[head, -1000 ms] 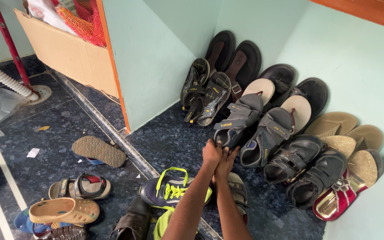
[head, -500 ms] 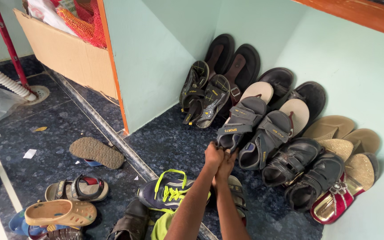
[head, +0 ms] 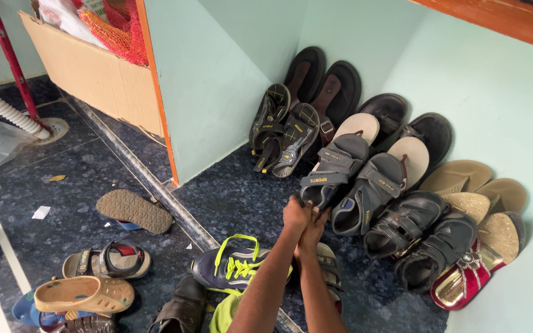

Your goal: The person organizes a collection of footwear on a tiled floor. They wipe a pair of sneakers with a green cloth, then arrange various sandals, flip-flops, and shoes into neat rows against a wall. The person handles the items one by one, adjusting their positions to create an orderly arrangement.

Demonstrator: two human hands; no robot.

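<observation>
- two hands, left hand point(head: 294, 214) and right hand point(head: 313, 226), pressed side by side at the heel end of a grey strap sandal point(head: 331, 171).
- both hands touch that heel; fingertips hidden behind it, so cannot tell whether either hand is clenched on it or only resting against it.
- grey strap sandal leans toe-up in a row of footwear along the pale green wall point(head: 495, 105); its twin grey sandal point(head: 371, 188) sits just beside it on the right.
- behind the pair: beige flip-flops point(head: 411, 154) and black slippers point(head: 322, 77), propped on the wall.
- further right: black strap shoes point(head: 424, 237), then a red and gold sandal point(head: 473, 271).
- under the forearms: navy sneaker with neon yellow laces point(head: 232, 265) on the dark speckled floor point(head: 235, 197).
- left, well apart: upturned brown sole point(head: 134, 211), tan clog point(head: 84, 295).
</observation>
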